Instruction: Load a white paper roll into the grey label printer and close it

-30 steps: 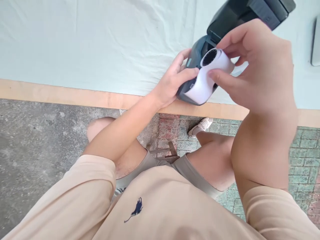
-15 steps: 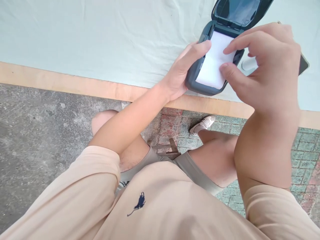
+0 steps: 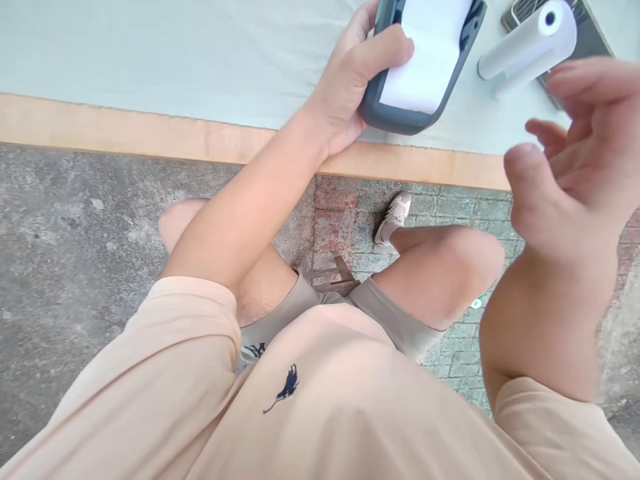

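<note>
My left hand (image 3: 353, 83) grips a dark portable printer (image 3: 393, 123) from its left side, over the table's front edge. My thumb presses on the white paper (image 3: 425, 70) that lies in the printer's bay. The upper part of the printer, with its lid, is cut off by the top of the view. My right hand (image 3: 583, 143) is off to the right in the air, slightly blurred, its fingers apart and nothing visible in them. Just beyond its fingertips lies a white paper roll (image 3: 523, 43) with a loose end.
Behind the roll is a dark flat object (image 3: 593, 33) like a phone or case, partly covered. A pale cloth (image 3: 175, 60) covers the table, which has a wooden front edge (image 3: 150, 133). My knees and part of a wooden stool (image 3: 345, 270) are below.
My right hand has drawn away from the paper in the printer and moved right. The view has shifted, so the lid is out of sight and the roll shows more.
</note>
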`<state>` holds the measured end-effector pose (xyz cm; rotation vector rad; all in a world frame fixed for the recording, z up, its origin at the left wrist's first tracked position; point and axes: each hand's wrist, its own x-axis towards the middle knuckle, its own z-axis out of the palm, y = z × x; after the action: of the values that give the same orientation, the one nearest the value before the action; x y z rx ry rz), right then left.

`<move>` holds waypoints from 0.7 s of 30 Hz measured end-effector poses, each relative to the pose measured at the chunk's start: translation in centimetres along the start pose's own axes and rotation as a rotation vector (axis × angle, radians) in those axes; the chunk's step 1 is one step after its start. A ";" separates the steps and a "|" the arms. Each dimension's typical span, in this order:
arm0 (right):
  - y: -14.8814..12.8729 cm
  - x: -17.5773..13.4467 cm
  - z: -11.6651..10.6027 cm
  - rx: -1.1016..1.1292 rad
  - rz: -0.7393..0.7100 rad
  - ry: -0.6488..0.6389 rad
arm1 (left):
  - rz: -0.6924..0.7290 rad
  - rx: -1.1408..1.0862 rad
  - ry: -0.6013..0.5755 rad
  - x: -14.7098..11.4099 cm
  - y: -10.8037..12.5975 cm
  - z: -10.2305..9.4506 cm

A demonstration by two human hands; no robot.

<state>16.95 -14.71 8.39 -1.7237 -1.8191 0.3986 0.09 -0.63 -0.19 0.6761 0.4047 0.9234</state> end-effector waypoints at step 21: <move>3.7 -10.8 6.6 0.194 -0.028 0.292 | -0.186 0.285 0.285 -0.3 0.5 1.3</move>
<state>15.71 -23.61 -1.21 -1.5328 -1.5415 0.2846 0.41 -1.11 1.06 0.7533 0.8512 0.7925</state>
